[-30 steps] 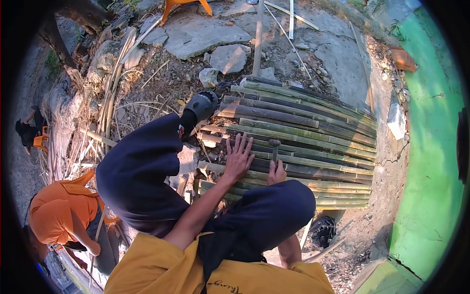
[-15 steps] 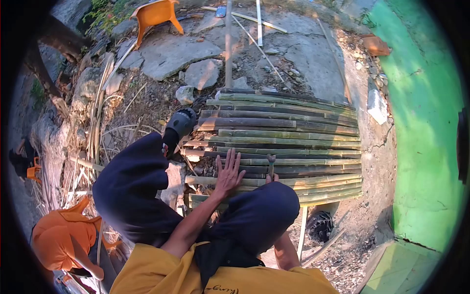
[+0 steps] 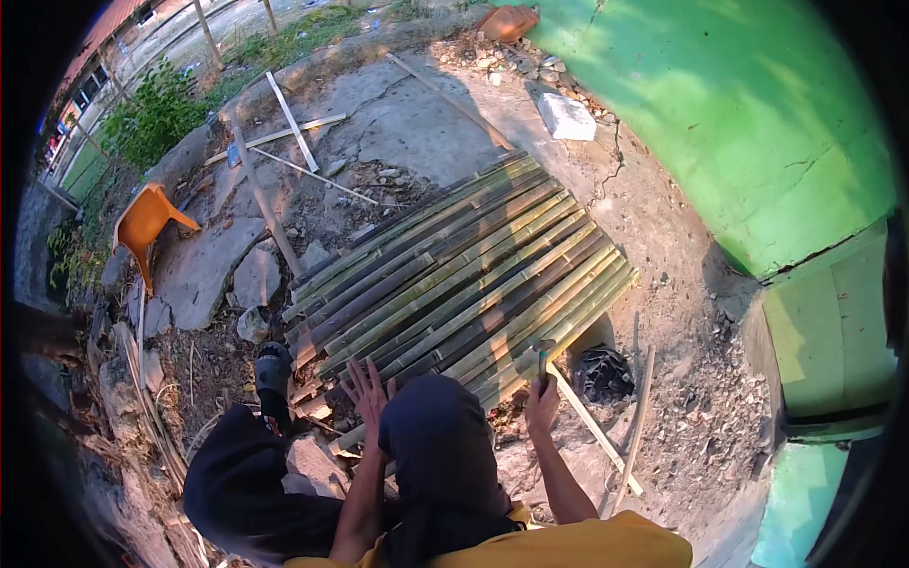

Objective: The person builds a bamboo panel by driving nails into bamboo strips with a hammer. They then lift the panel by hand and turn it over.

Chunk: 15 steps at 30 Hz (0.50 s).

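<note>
Orange chair (image 3: 142, 225): far left, tipped on the ground, well apart from my work.
Flat stones (image 3: 201, 273): just right of the chair, between it and the slats.
Sandal (image 3: 273, 367): my left foot, dark sole strap, planted at the near-left corner of the panel.
Left hand (image 3: 367, 393): open, fingers spread apart, palm down on the near-left ends of the slats.
Bamboo panel (image 3: 454, 270): split green and brown slats laid side by side on the dirt, running from near left to far right; it lies in front of me, under my left hand.
Knee (image 3: 436, 426): in dark trousers, raised between my two hands, hiding part of the near edge.
Right hand (image 3: 542, 409): fist clamped on the handle, at the near-right edge of the panel.
Hammer (image 3: 543, 352): upright in my right hand, head above the fist, over the last slats.
Wooden lath (image 3: 598, 434): pale, slanting on the dirt right of my fist.
Black bundle (image 3: 602, 375): on the ground just beside the panel's near-right corner.
Green wall (image 3: 757, 114): fills the far right.
</note>
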Available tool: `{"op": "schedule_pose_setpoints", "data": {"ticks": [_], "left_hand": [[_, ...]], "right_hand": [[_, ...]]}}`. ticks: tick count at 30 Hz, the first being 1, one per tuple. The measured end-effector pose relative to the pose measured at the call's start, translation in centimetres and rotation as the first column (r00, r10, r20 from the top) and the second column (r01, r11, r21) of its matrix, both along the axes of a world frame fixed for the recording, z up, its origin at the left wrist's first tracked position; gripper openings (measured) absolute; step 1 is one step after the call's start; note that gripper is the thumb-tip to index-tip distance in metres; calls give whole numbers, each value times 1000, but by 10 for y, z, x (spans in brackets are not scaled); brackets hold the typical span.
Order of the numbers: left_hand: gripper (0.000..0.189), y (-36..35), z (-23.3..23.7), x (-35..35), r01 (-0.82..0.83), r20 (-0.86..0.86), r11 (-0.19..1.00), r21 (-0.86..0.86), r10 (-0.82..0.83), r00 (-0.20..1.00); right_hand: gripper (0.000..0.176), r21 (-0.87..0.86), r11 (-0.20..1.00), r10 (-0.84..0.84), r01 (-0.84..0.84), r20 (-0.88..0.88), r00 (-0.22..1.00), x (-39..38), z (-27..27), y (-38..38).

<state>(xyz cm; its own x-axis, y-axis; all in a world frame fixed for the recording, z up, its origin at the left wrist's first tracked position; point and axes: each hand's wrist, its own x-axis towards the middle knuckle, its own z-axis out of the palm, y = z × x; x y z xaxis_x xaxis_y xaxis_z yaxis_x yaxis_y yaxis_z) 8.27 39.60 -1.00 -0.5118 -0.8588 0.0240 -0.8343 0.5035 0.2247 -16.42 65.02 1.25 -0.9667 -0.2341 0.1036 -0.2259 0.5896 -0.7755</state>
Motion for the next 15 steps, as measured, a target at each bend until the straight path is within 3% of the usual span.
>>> {"op": "schedule_pose_setpoints", "data": {"ticks": [2,4,5,9,11,13,15], "left_hand": [[84,-8,-16,11,-8,-19,999,35,9,1000],[86,-6,-20,17,-21,36,994,104,17,999],[84,-4,-25,16,-41,46,994,105,36,998],[84,14,17,-27,-59,173,968,245,16,985],[80,30,42,-50,285,-183,952,116,-262,948],[79,46,30,-68,484,-178,873,59,-468,866],[79,57,13,-80,563,-154,826,36,-552,819]], "right_hand": [[33,111,986,-134,126,63,989,-11,-15,34],[41,128,958,-251,255,-51,967,-14,-33,59],[48,107,960,-260,260,-13,965,-18,-48,76],[39,235,895,-376,380,-61,924,-21,-50,92],[37,292,870,-381,398,-116,917,-24,-61,102],[35,343,850,-363,401,-171,916,-26,-62,103],[37,351,849,-346,395,-195,918,-24,-53,99]]}}
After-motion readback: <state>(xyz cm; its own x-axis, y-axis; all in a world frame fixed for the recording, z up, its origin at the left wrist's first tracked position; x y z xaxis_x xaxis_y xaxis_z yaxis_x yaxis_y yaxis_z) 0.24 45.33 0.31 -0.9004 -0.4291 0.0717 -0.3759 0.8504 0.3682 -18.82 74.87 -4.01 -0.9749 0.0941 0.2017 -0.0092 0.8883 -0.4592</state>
